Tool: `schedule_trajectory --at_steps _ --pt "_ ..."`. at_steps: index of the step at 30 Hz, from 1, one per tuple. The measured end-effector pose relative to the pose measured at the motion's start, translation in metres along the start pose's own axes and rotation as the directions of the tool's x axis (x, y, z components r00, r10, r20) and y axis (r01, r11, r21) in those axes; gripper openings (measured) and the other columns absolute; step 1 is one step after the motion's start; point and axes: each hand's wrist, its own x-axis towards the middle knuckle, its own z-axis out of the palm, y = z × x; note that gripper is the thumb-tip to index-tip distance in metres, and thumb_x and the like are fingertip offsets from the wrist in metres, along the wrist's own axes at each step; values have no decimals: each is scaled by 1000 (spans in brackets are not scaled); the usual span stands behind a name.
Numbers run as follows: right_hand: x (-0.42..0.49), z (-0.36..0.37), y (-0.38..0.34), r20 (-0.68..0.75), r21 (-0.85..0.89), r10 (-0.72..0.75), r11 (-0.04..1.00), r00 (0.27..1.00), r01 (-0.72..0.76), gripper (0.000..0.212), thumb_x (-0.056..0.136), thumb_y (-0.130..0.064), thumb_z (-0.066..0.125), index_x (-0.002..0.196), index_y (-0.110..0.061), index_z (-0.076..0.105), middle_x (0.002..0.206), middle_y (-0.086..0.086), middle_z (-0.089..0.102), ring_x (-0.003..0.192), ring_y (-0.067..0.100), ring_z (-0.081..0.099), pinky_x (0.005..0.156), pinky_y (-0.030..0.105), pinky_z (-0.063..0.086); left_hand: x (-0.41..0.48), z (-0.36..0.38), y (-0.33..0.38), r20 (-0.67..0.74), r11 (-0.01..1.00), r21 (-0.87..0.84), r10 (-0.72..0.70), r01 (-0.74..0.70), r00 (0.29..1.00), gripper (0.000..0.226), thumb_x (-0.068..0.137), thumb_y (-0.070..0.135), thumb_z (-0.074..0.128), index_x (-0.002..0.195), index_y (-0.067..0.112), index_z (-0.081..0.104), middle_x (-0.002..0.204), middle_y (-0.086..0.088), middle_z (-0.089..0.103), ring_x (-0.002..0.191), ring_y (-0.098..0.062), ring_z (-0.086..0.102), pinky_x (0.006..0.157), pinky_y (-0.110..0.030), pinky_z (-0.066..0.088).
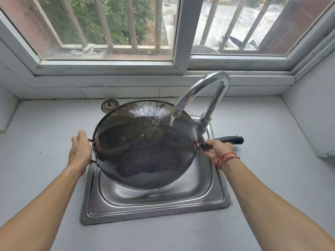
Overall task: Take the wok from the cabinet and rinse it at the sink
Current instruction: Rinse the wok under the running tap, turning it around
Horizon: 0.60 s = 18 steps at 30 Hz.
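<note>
A large dark wok (145, 147) hangs tilted over the steel sink (155, 203), its far rim raised. Water runs from the curved chrome faucet (204, 87) onto the wok's upper right inside and wets the surface. My left hand (81, 151) grips the small loop handle on the wok's left rim. My right hand (217, 149), with red string at the wrist, holds the long black handle (232, 140) close to where it joins the wok.
Grey countertop (45, 160) surrounds the sink on both sides. A round metal sink strainer (108, 105) lies behind the wok. The barred window and sill (163, 80) run along the back; a white appliance corner (322, 124) stands at right.
</note>
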Motion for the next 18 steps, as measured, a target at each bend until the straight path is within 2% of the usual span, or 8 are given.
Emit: schedule_trajectory --at_steps 2,4,6,8,11,13,18 --pt "0 -8 -2 -19 -12 -9 1000 1000 9 10 85 12 62 83 4 57 77 18 65 73 29 69 55 38 60 -3 6 2 15 1000 15 6 -7 1000 61 89 55 13 119 12 44 121 -19 51 108 -42 50 90 -58 50" --pt "3 -17 -2 -39 -12 -10 1000 999 10 9 85 12 62 83 4 57 80 20 65 77 30 69 66 42 60 -6 13 6 33 999 24 23 -24 999 63 88 55 13 119 11 45 121 -17 51 108 -42 50 94 -62 48" --pt "4 -26 -3 -60 -9 -2 1000 998 2 8 85 11 62 88 5 58 83 21 66 81 32 70 75 46 60 -8 20 8 47 998 32 47 -48 998 65 89 55 12 122 10 46 126 -17 50 110 -41 49 97 -59 46" --pt "5 -34 -2 -81 -3 7 1000 997 -7 10 85 11 62 93 5 58 83 19 67 79 31 70 74 45 60 -11 26 10 57 997 48 57 -60 997 67 92 55 12 129 10 45 132 -16 49 113 -39 48 96 -52 42" --pt "3 -44 -1 -97 -2 11 1000 995 -12 8 86 12 59 87 4 57 79 18 65 75 29 68 74 45 59 -16 35 13 66 995 62 75 -79 995 65 96 51 12 134 9 44 137 -17 48 117 -38 47 92 -48 36" --pt "3 -49 0 -112 -2 14 1000 994 -14 10 87 12 58 82 3 56 78 18 64 76 30 68 76 46 58 -19 40 15 75 994 65 83 -88 994 65 97 50 13 138 9 43 141 -18 47 122 -39 46 93 -47 33" --pt "6 -60 3 -129 -6 17 1000 991 -18 9 87 12 57 81 6 58 77 19 65 78 33 68 76 48 58 -20 49 16 90 992 67 102 -108 991 63 96 49 13 137 11 45 137 -15 48 119 -35 47 95 -48 34"
